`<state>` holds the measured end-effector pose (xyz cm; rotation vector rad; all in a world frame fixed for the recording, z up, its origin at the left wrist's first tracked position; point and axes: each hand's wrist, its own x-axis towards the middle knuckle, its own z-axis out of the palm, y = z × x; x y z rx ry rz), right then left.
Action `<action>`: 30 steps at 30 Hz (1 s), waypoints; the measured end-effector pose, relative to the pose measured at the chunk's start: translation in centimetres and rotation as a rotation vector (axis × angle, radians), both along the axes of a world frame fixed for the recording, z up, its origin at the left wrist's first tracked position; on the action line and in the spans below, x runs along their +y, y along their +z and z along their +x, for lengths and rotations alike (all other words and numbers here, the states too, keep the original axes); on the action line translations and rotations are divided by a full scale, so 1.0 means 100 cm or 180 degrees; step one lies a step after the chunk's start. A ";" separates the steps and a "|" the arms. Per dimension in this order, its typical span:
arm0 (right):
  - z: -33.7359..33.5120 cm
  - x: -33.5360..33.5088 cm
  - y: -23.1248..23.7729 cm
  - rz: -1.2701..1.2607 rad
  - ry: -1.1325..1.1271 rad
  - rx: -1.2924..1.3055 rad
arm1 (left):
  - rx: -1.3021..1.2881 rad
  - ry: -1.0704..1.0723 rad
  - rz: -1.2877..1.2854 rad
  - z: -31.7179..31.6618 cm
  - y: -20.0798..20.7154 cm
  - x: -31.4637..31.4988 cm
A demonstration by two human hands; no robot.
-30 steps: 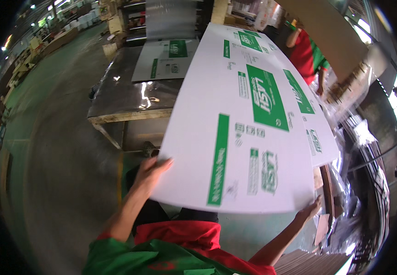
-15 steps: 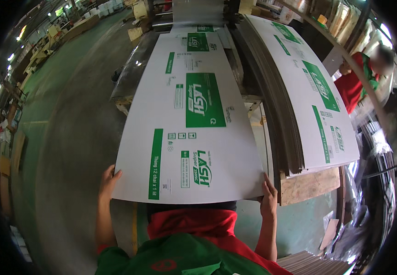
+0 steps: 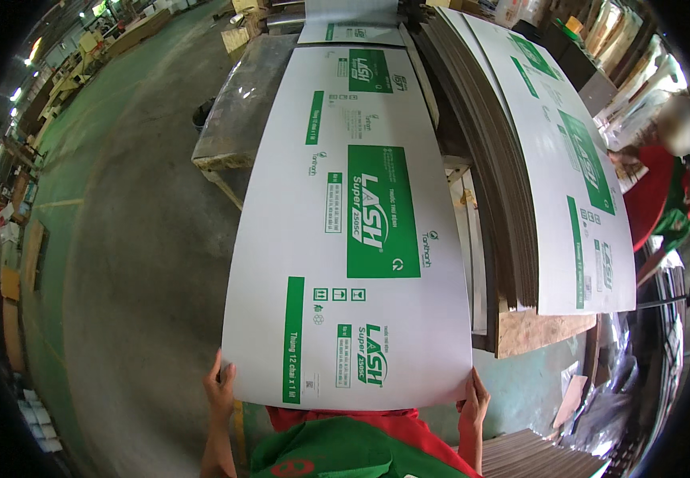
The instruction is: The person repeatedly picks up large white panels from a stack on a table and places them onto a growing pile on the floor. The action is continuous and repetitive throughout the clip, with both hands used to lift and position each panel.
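Observation:
A long white cardboard sheet (image 3: 261, 295) with green print stretches away from me, its near edge in front of my waist. My left hand (image 3: 219, 386) pinches its near left corner, the thumb on top. At the near right corner, my right hand (image 3: 474, 394) grips the edge in the same way; its lower fingers are partly hidden. The sheet's far part lies over a metal-topped table (image 3: 245, 103). Behind its far edge, a second printed sheet (image 3: 393, 33) shows at the machine's mouth.
To the right stands a tall stack of printed cardboard sheets (image 3: 512, 119) on a wooden support (image 3: 540, 333). A co-worker in red and green (image 3: 660, 199) has a hand at its right edge. More cardboard (image 3: 540, 458) lies low at my right. Grey floor (image 3: 138, 239) runs along the left.
The held sheet has come nearer to me with both hands, and a gap now parts it from the sheet behind. The co-worker has moved closer to the stack, whose top sheet has shifted.

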<state>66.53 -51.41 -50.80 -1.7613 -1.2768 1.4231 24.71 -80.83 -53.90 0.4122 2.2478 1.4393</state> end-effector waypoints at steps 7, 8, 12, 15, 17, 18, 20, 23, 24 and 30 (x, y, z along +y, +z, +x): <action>-0.022 0.044 -0.085 0.0808 0.0000 0.0358 | 0.0157 0.0152 0.0260 -0.026 -0.094 0.035; -0.025 0.050 -0.097 0.0821 -0.0077 0.0371 | 0.0237 0.0156 0.0311 -0.026 -0.104 0.039; -0.033 0.063 -0.116 0.1029 -0.0014 0.0635 | 0.0049 0.0203 0.0511 -0.021 -0.111 0.048; -0.033 0.069 -0.115 0.1040 0.0084 0.0364 | 0.0253 0.0222 0.0681 -0.015 -0.104 0.053; -0.028 0.075 -0.122 0.0574 -0.0086 0.0383 | 0.0150 0.0295 0.0692 -0.012 -0.108 0.055; -0.025 0.082 -0.130 0.0095 -0.0323 0.0255 | 0.0164 0.0388 0.0737 -0.011 -0.116 0.058; -0.021 0.098 -0.150 0.0275 -0.0068 0.0548 | 0.0246 0.0420 0.0694 -0.014 -0.137 0.061; -0.026 0.125 -0.177 0.0083 -0.0328 0.1047 | 0.0345 0.0395 0.0521 -0.026 -0.171 0.067; -0.032 0.130 -0.181 -0.0019 -0.0398 0.0797 | 0.0296 0.0375 0.0438 -0.033 -0.180 0.072; -0.024 0.028 -0.095 0.1606 0.0665 0.0157 | 0.2342 -0.0083 -0.1431 -0.020 -0.174 0.097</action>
